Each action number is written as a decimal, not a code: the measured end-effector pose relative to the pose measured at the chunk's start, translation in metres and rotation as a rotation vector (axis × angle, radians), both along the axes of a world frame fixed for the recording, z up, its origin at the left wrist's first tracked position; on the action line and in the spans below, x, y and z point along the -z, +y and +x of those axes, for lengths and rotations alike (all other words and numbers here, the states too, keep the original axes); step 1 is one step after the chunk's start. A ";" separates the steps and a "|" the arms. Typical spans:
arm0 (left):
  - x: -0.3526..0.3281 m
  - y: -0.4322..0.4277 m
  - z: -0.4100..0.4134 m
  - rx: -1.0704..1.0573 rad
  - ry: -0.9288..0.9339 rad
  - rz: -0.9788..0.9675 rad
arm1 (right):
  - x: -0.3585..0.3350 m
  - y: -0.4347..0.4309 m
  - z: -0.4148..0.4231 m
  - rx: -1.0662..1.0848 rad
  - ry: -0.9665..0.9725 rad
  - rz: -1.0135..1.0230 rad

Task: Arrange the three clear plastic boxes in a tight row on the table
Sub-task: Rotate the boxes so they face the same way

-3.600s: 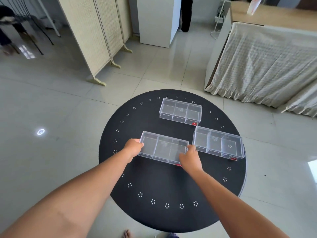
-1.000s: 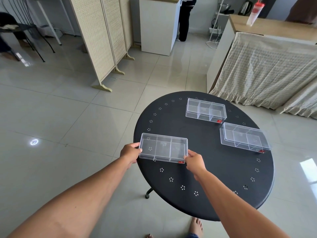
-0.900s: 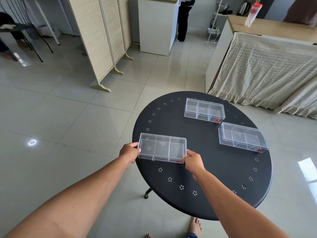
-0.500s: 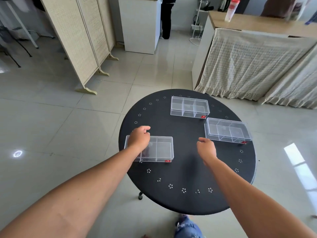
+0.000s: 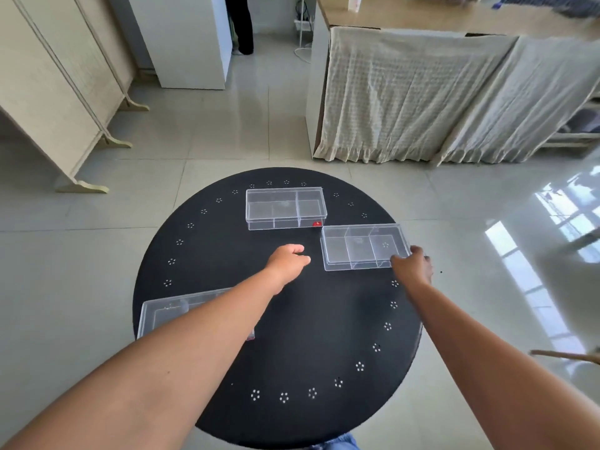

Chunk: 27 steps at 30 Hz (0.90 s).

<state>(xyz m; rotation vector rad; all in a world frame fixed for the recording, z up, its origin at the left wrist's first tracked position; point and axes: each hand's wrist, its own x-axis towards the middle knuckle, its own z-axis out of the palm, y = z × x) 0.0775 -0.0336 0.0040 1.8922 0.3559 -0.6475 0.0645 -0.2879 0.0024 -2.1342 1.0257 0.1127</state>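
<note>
Three clear plastic boxes with inner compartments lie apart on a round black table (image 5: 292, 336). The far box (image 5: 285, 207) sits near the table's back edge. The right box (image 5: 360, 246) lies just in front of it, to the right. My right hand (image 5: 413, 266) grips the near right corner of the right box. My left hand (image 5: 287, 263) hovers over bare table just left of that box, fingers loosely curled around nothing. The near-left box (image 5: 167, 313) rests at the table's left edge, partly hidden under my left forearm.
A folding screen (image 5: 48, 92) stands on the tiled floor at the left. Behind the table are a cloth-draped counter (image 5: 422, 92) and a white cabinet (image 5: 188, 40), with a person's legs (image 5: 242, 24) beside it. The right box's corner almost touches the far box.
Both hands let go of the near-left box, which stays at the table's left edge. They moved forward and right; my right hand took hold of the right box's corner.
</note>
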 end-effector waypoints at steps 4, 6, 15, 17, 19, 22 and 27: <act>0.009 -0.035 0.022 0.065 0.103 -0.067 | 0.008 -0.027 0.016 0.021 0.002 0.109; 0.012 -0.045 0.029 0.073 0.138 -0.086 | 0.011 -0.033 0.022 0.034 -0.008 0.195; 0.013 -0.053 0.034 0.009 0.190 -0.180 | 0.025 -0.021 0.032 0.044 -0.071 0.271; 0.011 -0.044 0.031 -0.025 0.180 -0.180 | 0.025 -0.008 0.030 0.026 -0.062 0.261; 0.008 -0.028 0.026 -0.066 0.155 -0.157 | 0.021 0.011 0.026 -0.003 -0.055 0.278; -0.001 0.005 0.019 -0.147 0.093 -0.098 | 0.018 0.045 0.023 -0.065 -0.078 0.308; -0.019 0.073 0.003 -0.277 -0.019 0.019 | 0.010 0.118 0.023 -0.158 -0.110 0.426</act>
